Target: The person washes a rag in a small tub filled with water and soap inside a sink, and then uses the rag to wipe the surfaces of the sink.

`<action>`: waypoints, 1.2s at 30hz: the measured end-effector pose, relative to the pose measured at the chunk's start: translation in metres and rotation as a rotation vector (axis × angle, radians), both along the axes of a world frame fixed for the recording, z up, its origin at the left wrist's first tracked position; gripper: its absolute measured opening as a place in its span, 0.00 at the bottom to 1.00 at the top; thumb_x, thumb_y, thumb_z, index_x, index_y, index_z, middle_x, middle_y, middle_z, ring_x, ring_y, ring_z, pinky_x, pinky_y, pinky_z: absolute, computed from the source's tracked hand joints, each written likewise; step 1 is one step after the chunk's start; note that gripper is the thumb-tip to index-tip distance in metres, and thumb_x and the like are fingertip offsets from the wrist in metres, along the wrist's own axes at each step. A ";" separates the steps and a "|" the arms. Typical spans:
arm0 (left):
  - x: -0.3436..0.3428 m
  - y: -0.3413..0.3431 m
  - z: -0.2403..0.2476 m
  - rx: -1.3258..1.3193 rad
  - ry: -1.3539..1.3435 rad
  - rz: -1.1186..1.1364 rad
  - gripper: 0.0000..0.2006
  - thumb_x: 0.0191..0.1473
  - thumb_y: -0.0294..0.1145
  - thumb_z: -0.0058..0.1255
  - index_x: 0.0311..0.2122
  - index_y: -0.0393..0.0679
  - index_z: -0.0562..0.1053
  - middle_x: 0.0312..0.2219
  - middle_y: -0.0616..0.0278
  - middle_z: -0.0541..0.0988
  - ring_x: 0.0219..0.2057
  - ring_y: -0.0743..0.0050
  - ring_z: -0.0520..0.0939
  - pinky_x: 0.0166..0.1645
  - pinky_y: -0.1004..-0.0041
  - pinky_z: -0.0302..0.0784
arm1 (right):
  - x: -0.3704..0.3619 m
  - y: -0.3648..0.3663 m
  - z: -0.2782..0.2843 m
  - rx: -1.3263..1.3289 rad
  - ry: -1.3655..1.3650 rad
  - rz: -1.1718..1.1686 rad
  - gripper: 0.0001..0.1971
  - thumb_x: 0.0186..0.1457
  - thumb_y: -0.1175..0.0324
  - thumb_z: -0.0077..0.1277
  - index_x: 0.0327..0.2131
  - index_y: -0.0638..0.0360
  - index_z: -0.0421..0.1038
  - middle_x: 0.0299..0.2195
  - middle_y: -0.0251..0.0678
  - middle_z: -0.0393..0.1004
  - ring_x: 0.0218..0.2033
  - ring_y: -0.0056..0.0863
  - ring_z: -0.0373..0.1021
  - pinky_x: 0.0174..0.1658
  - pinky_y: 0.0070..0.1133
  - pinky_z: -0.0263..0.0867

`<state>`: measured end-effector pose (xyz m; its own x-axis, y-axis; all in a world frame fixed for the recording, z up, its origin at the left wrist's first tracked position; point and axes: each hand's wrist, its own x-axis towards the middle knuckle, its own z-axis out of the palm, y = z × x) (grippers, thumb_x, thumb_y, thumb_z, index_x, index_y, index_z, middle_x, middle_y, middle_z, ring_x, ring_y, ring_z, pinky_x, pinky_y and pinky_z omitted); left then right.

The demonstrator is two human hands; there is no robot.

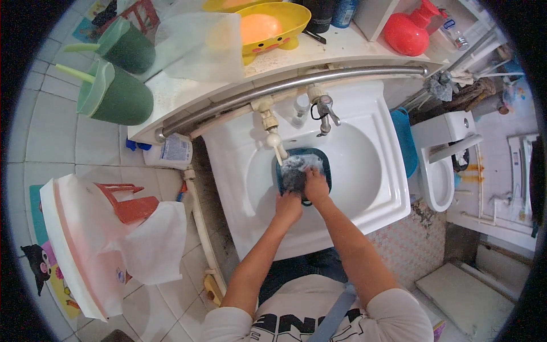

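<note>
A dark teal basin (280, 185) sits inside the white washbasin (364, 165), below its taps. In it lies a dark, wet cloth (294, 179) covered with whitish suds. My right hand (317, 184) reaches into the basin's right side, its fingers curled down on the cloth. At the near left rim is my left hand (289, 207), closed, with its fingertips hidden; it seems to grip the cloth's near edge. A cream plastic tap (275, 141) points down beside the basin's far left corner. The metal tap (325, 114) stands farther right.
A metal rail (296, 84) runs along the shelf behind the sink. On the shelf are green cups (122, 97), a yellow duck-shaped dish (279, 28) and a red bottle (405, 34). A white jug (174, 153) stands left of the sink, a toilet (440, 181) to its right.
</note>
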<state>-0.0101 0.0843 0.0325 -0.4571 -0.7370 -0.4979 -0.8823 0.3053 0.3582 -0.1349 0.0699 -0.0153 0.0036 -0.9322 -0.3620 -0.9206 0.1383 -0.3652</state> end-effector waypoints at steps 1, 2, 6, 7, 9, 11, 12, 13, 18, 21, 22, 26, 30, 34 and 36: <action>-0.002 -0.003 0.005 0.037 -0.011 0.006 0.17 0.46 0.27 0.40 0.43 0.37 0.72 0.48 0.49 0.71 0.51 0.55 0.69 0.56 0.54 0.59 | 0.000 0.007 -0.003 -0.194 0.064 -0.067 0.19 0.50 0.65 0.44 0.46 0.57 0.68 0.46 0.50 0.69 0.46 0.48 0.67 0.45 0.36 0.67; -0.003 -0.005 0.010 0.047 0.024 0.038 0.17 0.47 0.27 0.40 0.43 0.36 0.72 0.46 0.49 0.72 0.50 0.54 0.70 0.55 0.56 0.61 | -0.001 0.010 -0.008 -0.194 0.044 0.031 0.17 0.48 0.66 0.45 0.44 0.56 0.69 0.43 0.49 0.70 0.43 0.47 0.69 0.45 0.35 0.67; -0.004 -0.002 0.002 -0.085 0.234 0.181 0.16 0.49 0.28 0.40 0.43 0.34 0.71 0.45 0.46 0.72 0.48 0.51 0.71 0.53 0.62 0.65 | -0.024 0.005 -0.025 0.063 -0.025 0.158 0.12 0.45 0.67 0.49 0.35 0.58 0.73 0.35 0.46 0.74 0.37 0.41 0.72 0.43 0.32 0.67; -0.009 0.002 -0.007 -0.149 0.313 0.206 0.16 0.50 0.29 0.40 0.43 0.33 0.70 0.45 0.44 0.71 0.48 0.50 0.71 0.52 0.62 0.66 | -0.037 0.005 -0.026 0.198 -0.035 0.105 0.11 0.44 0.67 0.50 0.33 0.58 0.74 0.35 0.46 0.74 0.37 0.41 0.72 0.43 0.31 0.67; 0.000 0.001 -0.006 -0.185 0.370 0.329 0.17 0.53 0.32 0.40 0.46 0.32 0.68 0.46 0.42 0.70 0.49 0.47 0.70 0.53 0.61 0.64 | -0.032 0.005 -0.002 0.101 -0.285 -0.067 0.10 0.43 0.66 0.53 0.29 0.61 0.74 0.32 0.46 0.73 0.36 0.39 0.71 0.41 0.30 0.66; 0.000 -0.004 -0.003 -0.174 0.462 0.465 0.19 0.56 0.35 0.39 0.48 0.32 0.66 0.48 0.41 0.68 0.50 0.44 0.68 0.54 0.60 0.63 | -0.033 0.009 0.027 -0.005 -0.463 -0.171 0.11 0.41 0.65 0.56 0.27 0.62 0.73 0.29 0.45 0.71 0.34 0.39 0.70 0.38 0.28 0.66; -0.002 -0.009 -0.002 -0.143 0.520 0.537 0.20 0.56 0.36 0.39 0.50 0.32 0.64 0.48 0.40 0.68 0.50 0.43 0.68 0.54 0.61 0.63 | -0.034 0.011 0.038 -0.061 -0.521 -0.189 0.12 0.41 0.65 0.57 0.27 0.63 0.72 0.28 0.45 0.71 0.32 0.39 0.70 0.37 0.28 0.65; -0.007 -0.014 0.000 -0.115 0.581 0.609 0.21 0.57 0.37 0.39 0.51 0.31 0.63 0.49 0.39 0.67 0.51 0.42 0.67 0.55 0.61 0.62 | -0.037 0.013 0.051 -0.121 -0.578 -0.204 0.13 0.40 0.64 0.58 0.26 0.64 0.71 0.26 0.45 0.70 0.31 0.39 0.69 0.36 0.27 0.65; -0.021 -0.027 0.023 0.241 0.954 1.032 0.31 0.58 0.54 0.32 0.53 0.34 0.62 0.50 0.48 0.68 0.51 0.55 0.67 0.55 0.67 0.61 | -0.042 0.015 0.109 -0.186 -0.757 -0.214 0.14 0.43 0.63 0.59 0.28 0.63 0.69 0.31 0.39 0.68 0.32 0.30 0.66 0.37 0.22 0.62; -0.035 -0.031 0.037 0.500 1.152 1.172 0.36 0.55 0.64 0.29 0.55 0.41 0.60 0.52 0.56 0.66 0.53 0.63 0.65 0.56 0.63 0.54 | -0.047 0.015 0.129 -0.239 -0.877 -0.222 0.15 0.45 0.61 0.58 0.29 0.64 0.69 0.32 0.39 0.68 0.35 0.31 0.65 0.40 0.23 0.62; -0.030 -0.030 0.039 0.579 1.187 1.161 0.39 0.52 0.68 0.28 0.57 0.46 0.58 0.54 0.59 0.64 0.55 0.66 0.62 0.57 0.57 0.48 | -0.047 0.015 0.140 -0.205 -0.897 -0.192 0.13 0.47 0.64 0.57 0.30 0.63 0.68 0.33 0.35 0.67 0.34 0.24 0.64 0.39 0.20 0.61; -0.031 -0.026 0.046 0.552 1.224 1.296 0.38 0.54 0.66 0.30 0.54 0.38 0.62 0.50 0.58 0.68 0.50 0.67 0.69 0.55 0.70 0.61 | -0.046 0.015 0.156 -0.193 -0.963 -0.148 0.09 0.51 0.68 0.54 0.31 0.62 0.67 0.33 0.30 0.68 0.32 0.17 0.63 0.37 0.16 0.61; -0.037 -0.015 0.051 0.567 1.268 1.231 0.38 0.53 0.69 0.28 0.52 0.41 0.63 0.51 0.60 0.67 0.52 0.66 0.66 0.56 0.63 0.56 | -0.043 0.023 0.152 -0.176 -0.940 -0.214 0.06 0.52 0.70 0.52 0.31 0.61 0.68 0.28 0.27 0.68 0.29 0.15 0.63 0.34 0.15 0.61; -0.029 -0.005 0.025 0.599 1.351 1.194 0.34 0.52 0.69 0.25 0.48 0.52 0.67 0.50 0.66 0.69 0.52 0.65 0.66 0.55 0.52 0.52 | -0.037 0.026 0.156 -0.138 -1.075 -0.253 0.04 0.53 0.71 0.51 0.31 0.60 0.68 0.25 0.25 0.68 0.28 0.14 0.63 0.33 0.15 0.61; -0.027 -0.004 0.019 0.631 1.430 1.236 0.32 0.53 0.68 0.25 0.47 0.52 0.68 0.47 0.64 0.71 0.49 0.64 0.68 0.53 0.52 0.57 | -0.036 0.026 0.159 -0.154 -1.152 -0.273 0.04 0.53 0.72 0.50 0.31 0.60 0.67 0.25 0.25 0.68 0.27 0.14 0.63 0.32 0.15 0.61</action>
<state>-0.0373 0.0801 0.0516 -0.1604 -0.8065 -0.5690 0.4953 -0.5644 0.6604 -0.1710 0.0958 0.1440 0.0478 -0.9860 -0.1597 0.0129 0.1604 -0.9870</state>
